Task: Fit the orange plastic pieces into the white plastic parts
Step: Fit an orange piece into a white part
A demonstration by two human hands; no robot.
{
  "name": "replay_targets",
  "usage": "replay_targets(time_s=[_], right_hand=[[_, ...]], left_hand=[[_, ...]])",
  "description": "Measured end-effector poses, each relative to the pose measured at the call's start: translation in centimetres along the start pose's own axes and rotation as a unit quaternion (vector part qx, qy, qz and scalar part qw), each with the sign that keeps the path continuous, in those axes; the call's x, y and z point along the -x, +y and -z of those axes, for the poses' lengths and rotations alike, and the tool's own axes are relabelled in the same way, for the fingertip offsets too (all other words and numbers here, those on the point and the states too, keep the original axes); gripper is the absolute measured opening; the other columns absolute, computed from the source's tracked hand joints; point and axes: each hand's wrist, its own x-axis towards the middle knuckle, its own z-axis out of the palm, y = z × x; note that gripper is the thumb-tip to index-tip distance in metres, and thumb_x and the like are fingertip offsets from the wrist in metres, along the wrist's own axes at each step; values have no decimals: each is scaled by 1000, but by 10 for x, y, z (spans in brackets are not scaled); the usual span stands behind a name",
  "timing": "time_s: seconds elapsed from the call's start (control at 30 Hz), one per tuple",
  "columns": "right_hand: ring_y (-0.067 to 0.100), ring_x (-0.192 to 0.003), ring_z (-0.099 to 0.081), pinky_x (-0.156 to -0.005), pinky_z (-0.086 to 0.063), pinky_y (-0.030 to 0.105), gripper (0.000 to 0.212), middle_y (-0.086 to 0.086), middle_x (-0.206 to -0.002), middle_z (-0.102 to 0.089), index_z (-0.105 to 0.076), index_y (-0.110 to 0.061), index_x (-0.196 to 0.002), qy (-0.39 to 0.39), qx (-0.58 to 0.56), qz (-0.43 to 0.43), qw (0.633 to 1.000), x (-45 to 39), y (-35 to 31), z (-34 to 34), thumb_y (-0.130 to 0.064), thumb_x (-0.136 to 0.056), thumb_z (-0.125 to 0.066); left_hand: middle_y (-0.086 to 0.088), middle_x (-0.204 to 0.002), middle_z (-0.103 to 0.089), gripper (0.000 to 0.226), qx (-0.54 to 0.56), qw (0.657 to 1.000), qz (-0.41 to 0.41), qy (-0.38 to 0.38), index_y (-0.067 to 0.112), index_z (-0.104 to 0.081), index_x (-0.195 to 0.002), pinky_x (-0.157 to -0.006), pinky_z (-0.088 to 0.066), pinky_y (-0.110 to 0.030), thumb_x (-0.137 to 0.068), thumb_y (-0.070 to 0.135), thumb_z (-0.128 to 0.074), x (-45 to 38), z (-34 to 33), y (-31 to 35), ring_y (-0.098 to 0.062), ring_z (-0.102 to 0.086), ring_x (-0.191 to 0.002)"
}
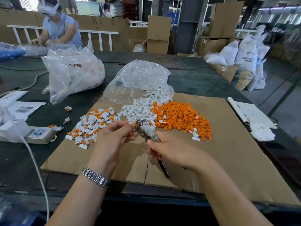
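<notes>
Right hand (pixel 172 150) curled around pliers (pixel 146 131).

Dark table (pixel 187 79) bears cardboard sheet (pixel 219 152), bags, power strip (pixel 37 134).

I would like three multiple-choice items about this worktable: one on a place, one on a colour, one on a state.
1. Where does the heap of loose orange pieces lie?
A. on the cardboard sheet
B. inside the clear bag
C. on the floor

2. What colour are the loose parts spilling from the nearer clear bag?
A. blue
B. white
C. black

3. What is the right hand doing?
A. lying flat and open
B. gripping a pliers-like tool
C. holding a paper

Key: 1 A, the heap rests on bare cardboard right of the white parts. 2 B, the spilled parts are white. 3 B, its fingers curl round the tool's handles.
</notes>
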Motion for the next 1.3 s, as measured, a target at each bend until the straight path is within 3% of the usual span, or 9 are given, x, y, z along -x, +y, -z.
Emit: replay_targets(time_s=[0.1,0.37,0.5,0.7,0.83,0.97,1.13,1.23,1.3], right_hand=[[-4,-54,-54,-53,-43,10,23,1,-78,-60,-46,-24,-86,11,6,13,1000,0,1,-6,-25,-108,-40],[11,-75,-57,-67,-48,34,26,-4,-85,-59,-51,-27,-111,109,83,10,991,-9,8,-26,-50,-104,-40],[14,-74,-57,-67,-47,36,30,-3,-83,-59,-54,-25,-102,150,93,13,984,-13,11,-32,-52,-103,-42],[14,-81,-59,-72,-53,34,31,-8,-93,-57,-47,-33,-102,65,161,-6,985,-13,33,-15,-63,-99,-37],[14,-107,-46,-94,-43,34,47,-9,-112,-48,-51,-30,-117,75,359,-29,930,-7,65,5,-67,-89,-53],[14,-115,-37,-100,-33,41,66,-6,-124,-47,-54,-30,-127,104,391,-45,914,-4,81,19,-76,-80,-56],[10,-103,-43,-94,-39,40,57,-11,-107,-49,-61,-31,-111,147,336,-34,930,-14,78,29,-79,-82,-50],[13,-102,-55,-95,-47,40,37,-6,-110,-57,-62,-22,-118,211,305,-9,929,-35,73,29,-51,-95,-58],[18,-100,-58,-89,-50,38,30,0,-111,-57,-61,-17,-121,244,314,-1,917,-53,69,26,-37,-98,-59]], left_hand=[[-10,-75,-74,5,-16,1000,-4,9,2,-74,-90,-62,-58,-20,-86,1,-75,0,0,-1,-16,-71,-66],[-11,-75,-75,9,-11,999,2,38,-1,-73,-93,-58,-57,-19,-85,-2,-75,-1,-1,-8,-15,-71,-63],[-13,-78,-76,9,0,999,5,44,-1,-74,-94,-60,-58,-20,-85,-1,-75,-2,-3,-9,-16,-72,-65],[-9,-84,-79,10,-46,997,-16,64,10,-79,-96,-63,-58,-19,-87,13,-78,-12,14,-5,-17,-75,-74],[4,-79,-76,8,-299,931,-100,182,20,-78,-99,-62,-54,-22,-92,18,-74,-28,41,-3,-16,-72,-76],[-1,-112,-71,24,-476,835,-144,234,17,-70,-119,-77,-43,-30,-95,15,-68,-43,48,-4,-14,-57,-91],[-5,-118,-59,20,-549,789,-231,151,16,-68,-113,-64,-40,-27,-94,15,-67,-50,22,-13,-18,-57,-81],[5,-107,-59,5,-561,795,-224,57,22,-69,-100,-66,-41,-15,-96,24,-66,-53,-3,-22,-5,-57,-80],[7,-108,-58,13,-588,781,-211,8,23,-69,-104,-77,-52,-24,-97,33,-64,-55,-17,-33,-8,-60,-88]])
